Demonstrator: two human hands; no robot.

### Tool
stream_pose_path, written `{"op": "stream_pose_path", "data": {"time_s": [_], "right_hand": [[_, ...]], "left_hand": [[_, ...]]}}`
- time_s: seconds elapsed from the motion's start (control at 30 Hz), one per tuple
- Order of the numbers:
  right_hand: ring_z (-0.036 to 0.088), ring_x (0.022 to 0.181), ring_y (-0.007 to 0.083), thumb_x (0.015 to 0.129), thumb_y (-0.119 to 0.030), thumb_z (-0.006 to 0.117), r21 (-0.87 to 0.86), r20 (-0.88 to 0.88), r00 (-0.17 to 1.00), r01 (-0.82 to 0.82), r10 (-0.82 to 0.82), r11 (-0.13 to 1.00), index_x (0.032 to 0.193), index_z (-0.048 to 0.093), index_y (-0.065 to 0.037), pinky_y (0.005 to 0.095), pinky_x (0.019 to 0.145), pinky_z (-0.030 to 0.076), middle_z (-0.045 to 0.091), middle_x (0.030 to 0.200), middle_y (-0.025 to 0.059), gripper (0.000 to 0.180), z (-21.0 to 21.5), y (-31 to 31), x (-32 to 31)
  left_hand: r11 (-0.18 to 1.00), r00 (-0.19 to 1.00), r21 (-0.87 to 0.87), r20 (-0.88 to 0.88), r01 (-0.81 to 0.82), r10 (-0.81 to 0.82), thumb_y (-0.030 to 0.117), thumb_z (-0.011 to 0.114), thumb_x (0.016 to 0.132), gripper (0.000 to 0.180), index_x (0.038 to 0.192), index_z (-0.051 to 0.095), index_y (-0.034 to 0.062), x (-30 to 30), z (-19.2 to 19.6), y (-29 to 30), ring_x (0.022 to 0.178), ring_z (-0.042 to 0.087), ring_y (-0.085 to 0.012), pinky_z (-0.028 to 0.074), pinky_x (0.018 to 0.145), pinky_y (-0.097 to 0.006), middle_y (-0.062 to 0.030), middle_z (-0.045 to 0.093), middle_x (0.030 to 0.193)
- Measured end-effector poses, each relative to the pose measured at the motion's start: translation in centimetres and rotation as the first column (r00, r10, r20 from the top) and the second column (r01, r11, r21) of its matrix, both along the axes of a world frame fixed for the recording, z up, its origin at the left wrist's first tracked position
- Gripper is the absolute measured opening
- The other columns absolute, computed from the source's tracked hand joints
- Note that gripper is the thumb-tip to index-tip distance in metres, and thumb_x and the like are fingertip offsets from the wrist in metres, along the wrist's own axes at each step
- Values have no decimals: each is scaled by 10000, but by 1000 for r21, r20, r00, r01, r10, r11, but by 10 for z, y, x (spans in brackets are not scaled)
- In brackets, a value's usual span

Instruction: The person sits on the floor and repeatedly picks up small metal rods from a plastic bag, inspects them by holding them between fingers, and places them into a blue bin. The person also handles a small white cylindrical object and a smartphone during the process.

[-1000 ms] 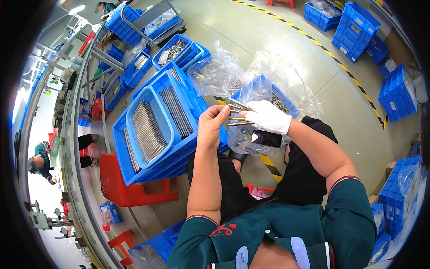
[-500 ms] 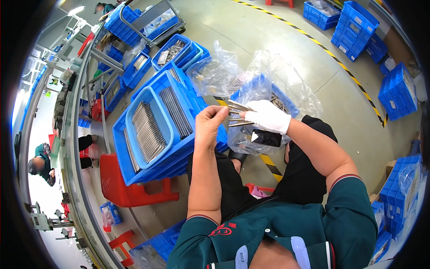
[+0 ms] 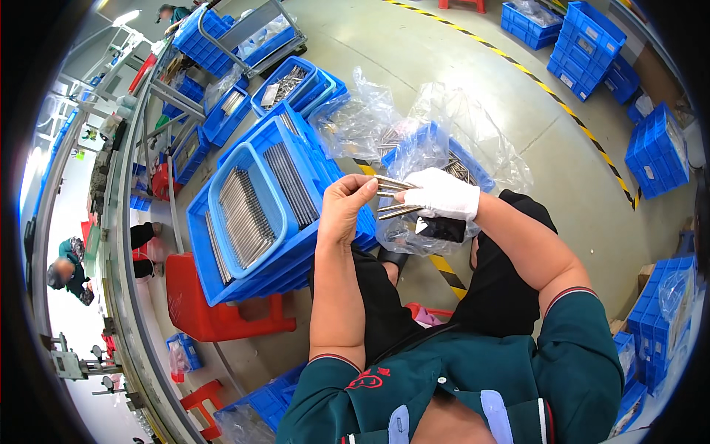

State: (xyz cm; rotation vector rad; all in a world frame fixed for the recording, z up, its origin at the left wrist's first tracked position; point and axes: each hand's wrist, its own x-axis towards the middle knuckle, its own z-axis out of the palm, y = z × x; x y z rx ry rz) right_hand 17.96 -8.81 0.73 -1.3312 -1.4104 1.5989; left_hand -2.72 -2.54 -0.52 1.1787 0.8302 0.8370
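Note:
In a white glove, my right hand [image 3: 442, 194] is closed round several slim metal rods [image 3: 393, 210], which stick out to the left in a loose fan. Facing it, my bare left hand [image 3: 346, 201] pinches with thumb and forefinger at the left tip of the upper rods. Below the gloved hand a black phone-like object [image 3: 441, 229] lies on clear plastic. Just beyond, a blue crate [image 3: 484, 180] lined with clear bags holds more metal rods. Left of my hands, a light-blue tray [image 3: 214, 194] with rows of similar rods rests on a stack of blue crates [image 3: 198, 237].
A red stool [image 3: 222, 311] stands beside the crate stack. Along the left runs a long metal-framed bench [image 3: 133, 244] with a person [image 3: 68, 270] behind it. A trolley [image 3: 270, 37] and blue crates stand at the far left. More crates [image 3: 584, 52] line the right, past striped floor tape [image 3: 547, 85].
The rods in my gloved hand have shifted and tilted, their spread looking different. My left hand stays at their tips, its forearm slightly moved.

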Motion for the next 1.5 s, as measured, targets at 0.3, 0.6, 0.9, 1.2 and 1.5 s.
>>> {"op": "stream_pose_path", "data": {"time_s": [0.3, 0.6, 0.9, 1.2, 1.5], "right_hand": [[425, 537, 85, 838, -356, 618, 6, 10, 1000, -4, 4, 1000, 798, 589, -13, 268, 488, 354, 491, 608, 6, 346, -1, -4, -4], [405, 517, 75, 833, -328, 639, -56, -105, 994, 18, -24, 998, 771, 575, -39, 258, 460, 336, 479, 602, -6, 302, 0, -5, -5], [421, 535, 80, 836, -329, 633, 42, -27, 999, 35, -34, 999, 786, 583, -30, 259, 481, 354, 487, 607, 0, 307, 1, -3, -3], [442, 554, 85, 837, -335, 630, 94, -9, 999, 36, -35, 995, 819, 597, -15, 264, 504, 376, 507, 628, 12, 321, -3, -6, -3], [439, 549, 86, 851, -323, 617, 38, -3, 999, 51, -51, 998, 812, 590, -23, 263, 503, 371, 506, 624, 8, 304, 1, -2, -2]], "left_hand": [[997, 995, -32, -64, 72, -74, 151, 708, 804, 156, 813, 659, 4, -4, -3, 3, 617, 468, -68, 354, 589, -209, -10, 588, 682], [990, 992, -99, 90, 100, -91, 168, 687, 828, 190, 896, 655, -6, -3, 2, 0, 653, 510, -72, 397, 628, -217, -22, 620, 737], [963, 962, -234, 264, 133, -68, 178, 625, 881, 163, 861, 618, 16, 3, -5, -1, 627, 504, -92, 415, 617, -236, -17, 589, 714], [873, 879, -371, 461, 318, -125, 161, 628, 870, 104, 893, 611, 61, 8, -3, -5, 683, 526, -113, 437, 635, -264, -31, 605, 783], [994, 994, -101, 109, 33, -22, 179, 677, 842, 198, 925, 654, 1, 7, -2, -4, 684, 532, -77, 408, 646, -219, -12, 624, 768]]}}
